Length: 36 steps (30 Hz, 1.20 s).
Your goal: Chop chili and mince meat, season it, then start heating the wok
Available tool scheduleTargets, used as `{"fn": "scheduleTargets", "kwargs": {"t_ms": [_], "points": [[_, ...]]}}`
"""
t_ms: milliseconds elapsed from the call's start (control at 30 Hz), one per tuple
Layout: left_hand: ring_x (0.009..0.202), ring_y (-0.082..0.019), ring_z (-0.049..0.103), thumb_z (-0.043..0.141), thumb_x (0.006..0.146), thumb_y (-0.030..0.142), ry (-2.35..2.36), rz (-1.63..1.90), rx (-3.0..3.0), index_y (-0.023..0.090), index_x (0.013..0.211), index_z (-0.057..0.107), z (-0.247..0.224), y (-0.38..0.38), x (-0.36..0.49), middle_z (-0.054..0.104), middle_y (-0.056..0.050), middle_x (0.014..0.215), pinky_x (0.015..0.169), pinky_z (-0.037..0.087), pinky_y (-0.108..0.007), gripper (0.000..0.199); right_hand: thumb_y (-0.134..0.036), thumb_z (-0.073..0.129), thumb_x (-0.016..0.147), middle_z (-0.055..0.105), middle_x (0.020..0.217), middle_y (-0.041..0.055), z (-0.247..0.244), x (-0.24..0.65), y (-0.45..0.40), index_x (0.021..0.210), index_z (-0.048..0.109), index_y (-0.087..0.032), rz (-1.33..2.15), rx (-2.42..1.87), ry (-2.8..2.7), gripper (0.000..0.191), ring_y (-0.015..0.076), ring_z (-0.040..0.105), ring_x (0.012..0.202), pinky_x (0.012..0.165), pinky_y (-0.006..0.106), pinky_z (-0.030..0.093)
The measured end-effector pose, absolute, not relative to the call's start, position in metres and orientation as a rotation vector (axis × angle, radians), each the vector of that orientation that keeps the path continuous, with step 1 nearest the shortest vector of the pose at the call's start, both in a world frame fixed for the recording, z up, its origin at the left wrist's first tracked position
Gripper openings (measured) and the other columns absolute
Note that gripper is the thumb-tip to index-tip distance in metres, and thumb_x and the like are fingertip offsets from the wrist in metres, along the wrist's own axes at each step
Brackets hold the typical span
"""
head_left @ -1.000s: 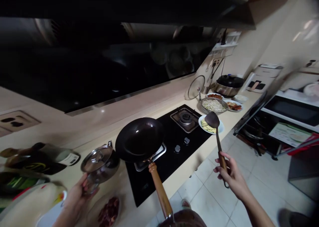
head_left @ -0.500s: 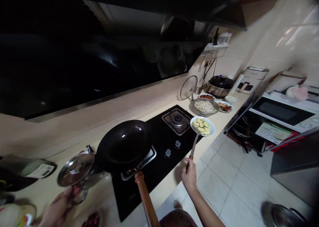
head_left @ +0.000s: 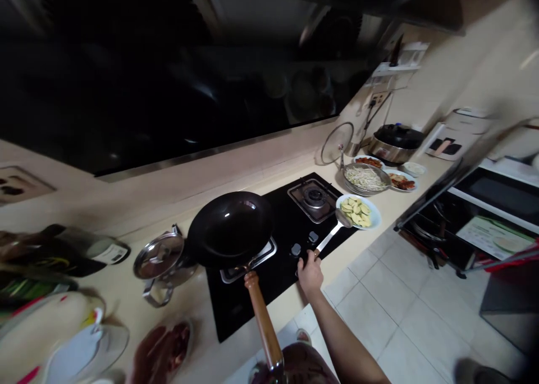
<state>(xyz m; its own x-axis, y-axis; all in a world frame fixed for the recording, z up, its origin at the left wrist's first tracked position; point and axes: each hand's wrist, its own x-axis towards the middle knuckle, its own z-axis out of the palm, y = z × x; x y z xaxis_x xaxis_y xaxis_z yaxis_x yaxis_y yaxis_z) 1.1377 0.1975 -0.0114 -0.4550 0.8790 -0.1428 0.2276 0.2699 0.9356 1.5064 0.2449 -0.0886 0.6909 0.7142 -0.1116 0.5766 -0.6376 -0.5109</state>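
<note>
My right hand (head_left: 310, 274) is closed around the wooden handle of a metal cooking spatula (head_left: 326, 241). Its head rests at the near left rim of a white plate (head_left: 375, 220) bearing sliced zucchini (head_left: 355, 211). To the left a black wok (head_left: 231, 227) sits on the gas stove (head_left: 290, 227), its long wooden handle (head_left: 263, 316) pointing toward me; nothing is seen inside it. A steel pot with a glass lid (head_left: 159, 255) stands left of the wok. My left hand is out of the picture.
Bean sprouts (head_left: 364, 178) fill a strainer beyond the zucchini, with plates of red food (head_left: 400, 180) near it. An electric pot (head_left: 398, 140) stands farther back. Raw meat (head_left: 164, 347) and bottles (head_left: 105, 252) are at the left. The dark range hood (head_left: 189, 92) hangs low over the counter.
My left hand has gone from beside the lidded pot and out of view. The spatula has turned flatter, its head now at the plate's rim. My view has swung left and down.
</note>
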Motion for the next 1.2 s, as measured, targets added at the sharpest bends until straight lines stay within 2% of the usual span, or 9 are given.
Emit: {"fn": "scheduleTargets", "kwargs": {"t_ms": [233,400,467,533,600,700,767,900,1200], "points": [[0.093,-0.024,0.064,0.067,0.063,0.054,1.703,1.268,1.12,0.018,0.101,0.057,-0.027,0.184,1.157,0.067,-0.011,0.103,0.072,0.054,-0.028,0.053,-0.051,0.027,0.091,0.049,0.106,0.0145,-0.088,1.518,0.25,0.133,0.03,-0.019,0.374,-2.562,-1.288,0.053,0.0271,0.061,0.082,0.065,0.037,0.046],[0.092,-0.023,0.065,0.065,0.065,0.053,1.729,1.311,1.168,0.018,0.098,0.058,-0.032,0.179,1.163,0.064,-0.013,0.109,0.073,0.054,-0.03,0.049,-0.055,0.027,0.089,0.051,0.108,0.0155,-0.074,1.527,0.244,0.136,0.024,-0.02,0.442,-2.506,-1.264,0.059,0.0295,0.061,0.086,0.07,0.042,0.046],[0.091,-0.024,0.064,0.065,0.063,0.055,1.766,1.31,1.145,0.018,0.098,0.058,-0.032,0.176,1.169,0.064,-0.012,0.108,0.073,0.054,-0.03,0.051,-0.057,0.03,0.088,0.053,0.109,0.0147,-0.062,1.523,0.235,0.132,0.03,-0.02,0.534,-2.372,-1.204,0.058,0.03,0.059,0.092,0.075,0.044,0.045],[0.09,-0.024,0.065,0.065,0.062,0.056,1.779,1.288,1.099,0.018,0.097,0.059,-0.032,0.172,1.177,0.066,-0.012,0.103,0.074,0.054,-0.031,0.052,-0.06,0.037,0.084,0.058,0.102,0.0115,-0.047,1.509,0.224,0.118,0.045,-0.02,0.855,-2.079,-1.135,0.052,0.0276,0.058,0.094,0.079,0.04,0.045],[0.086,-0.024,0.065,0.063,0.064,0.057,1.741,1.229,1.067,0.017,0.096,0.059,-0.035,0.166,1.186,0.068,-0.011,0.095,0.073,0.053,-0.031,0.051,-0.062,0.046,0.079,0.062,0.09,0.008,-0.031,1.485,0.214,0.101,0.053,-0.02,1.426,-1.672,-0.998,0.048,0.0243,0.06,0.088,0.076,0.036,0.046],[0.077,-0.022,0.065,0.061,0.068,0.057,1.637,1.147,1.044,0.017,0.095,0.058,-0.046,0.155,1.204,0.068,-0.009,0.084,0.073,0.053,-0.032,0.049,-0.056,0.06,0.073,0.062,0.074,0.0026,-0.012,1.441,0.205,0.094,0.054,-0.019,2.191,-1.158,-0.597,0.043,0.0184,0.062,0.068,0.064,0.032,0.047],[0.074,-0.021,0.065,0.063,0.065,0.06,1.612,1.166,0.975,0.017,0.094,0.058,-0.058,0.145,1.216,0.068,-0.009,0.082,0.071,0.052,-0.032,0.052,-0.045,0.067,0.07,0.056,0.061,-0.0041,-0.006,1.415,0.204,0.086,0.051,-0.019,2.346,-1.075,-0.374,0.034,0.0118,0.055,0.051,0.054,0.026,0.044],[0.069,-0.019,0.063,0.064,0.061,0.063,1.626,1.21,0.857,0.018,0.09,0.06,-0.082,0.122,1.238,0.067,-0.007,0.081,0.067,0.051,-0.029,0.054,-0.03,0.068,0.063,0.039,0.045,-0.0121,-0.013,1.394,0.21,0.072,0.041,-0.021,2.222,-1.169,-0.322,0.03,0.0049,0.035,0.035,0.038,0.018,0.029],[0.056,-0.013,0.049,0.052,0.066,0.071,1.555,1.025,1.042,0.017,0.072,0.056,-0.081,0.117,1.22,0.052,0.0,0.057,0.057,0.041,-0.025,0.054,-0.036,0.056,0.064,0.041,0.041,-0.0114,-0.068,1.384,0.212,0.07,0.038,-0.022,1.704,-1.349,-0.804,0.023,0.0061,0.034,0.031,0.03,0.018,0.028]]}}
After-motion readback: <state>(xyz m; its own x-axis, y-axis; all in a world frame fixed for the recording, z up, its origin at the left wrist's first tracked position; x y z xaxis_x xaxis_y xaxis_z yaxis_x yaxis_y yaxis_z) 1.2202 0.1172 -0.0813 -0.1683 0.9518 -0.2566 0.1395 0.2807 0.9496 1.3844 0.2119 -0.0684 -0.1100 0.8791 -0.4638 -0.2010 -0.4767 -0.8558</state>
